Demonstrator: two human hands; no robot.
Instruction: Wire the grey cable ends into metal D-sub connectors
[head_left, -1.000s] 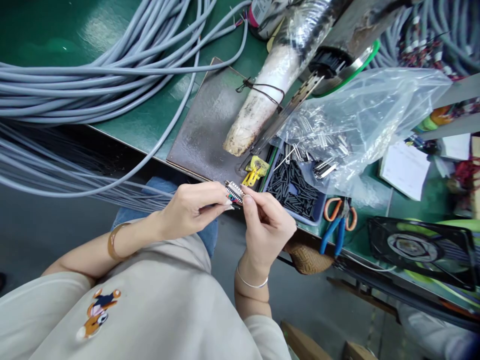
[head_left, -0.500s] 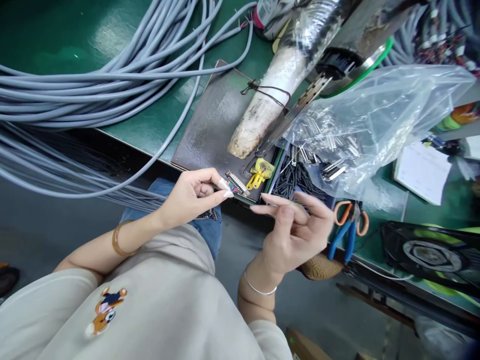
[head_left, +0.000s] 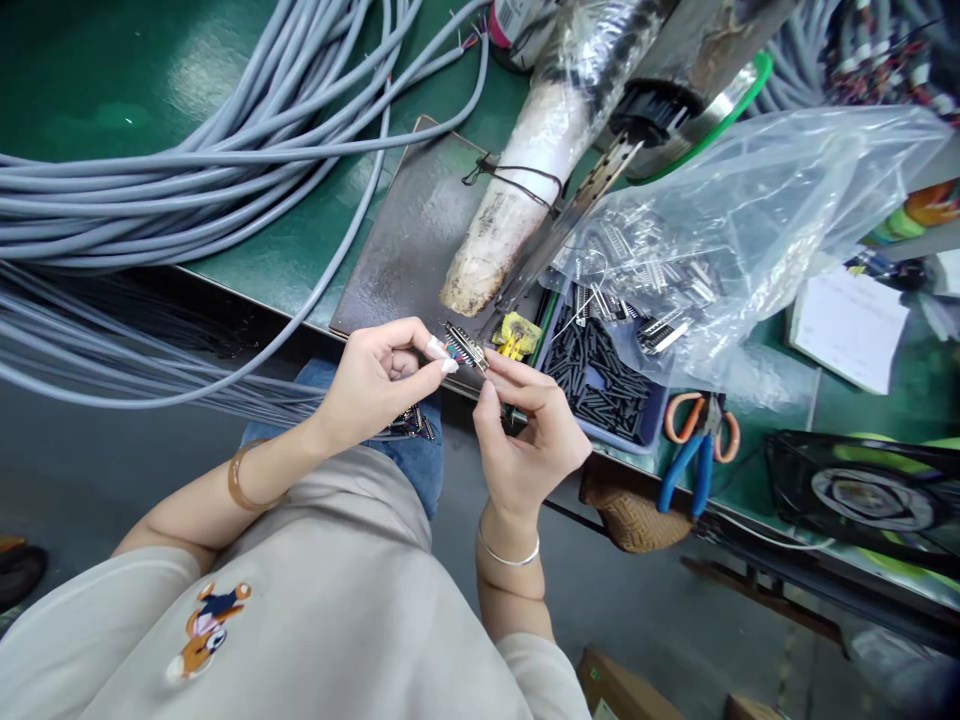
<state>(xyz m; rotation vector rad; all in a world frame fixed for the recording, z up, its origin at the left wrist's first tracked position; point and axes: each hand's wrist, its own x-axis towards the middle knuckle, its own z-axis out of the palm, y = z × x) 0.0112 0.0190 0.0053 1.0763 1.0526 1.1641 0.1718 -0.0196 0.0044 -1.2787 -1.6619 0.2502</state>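
My left hand (head_left: 390, 385) pinches a metal multi-pin D-sub connector (head_left: 466, 347) by the thin coloured wires (head_left: 454, 353) at its left end. Against the connector's right end, the thumb and fingers of my right hand (head_left: 529, 425) are closed. The connector is held tilted over the near edge of a dark board (head_left: 405, 240). Just beyond it lies a yellow clip-like piece (head_left: 516, 337). To the right, a blue bin (head_left: 622, 443) holds many short black sleeves (head_left: 592, 375).
Grey cables (head_left: 247, 170) lie in a big coil at the left. A wrapped white tube (head_left: 510, 200) and a solder reel (head_left: 701, 120) stand beyond my hands. On the right are a bag of connectors (head_left: 750, 240), pliers (head_left: 701, 450), notepaper (head_left: 851, 325) and a black fan (head_left: 862, 500).
My right hand has moved left from beside the bin, and its fingers have closed on the connector's right end. My left hand keeps its pinch, slightly farther left and up.
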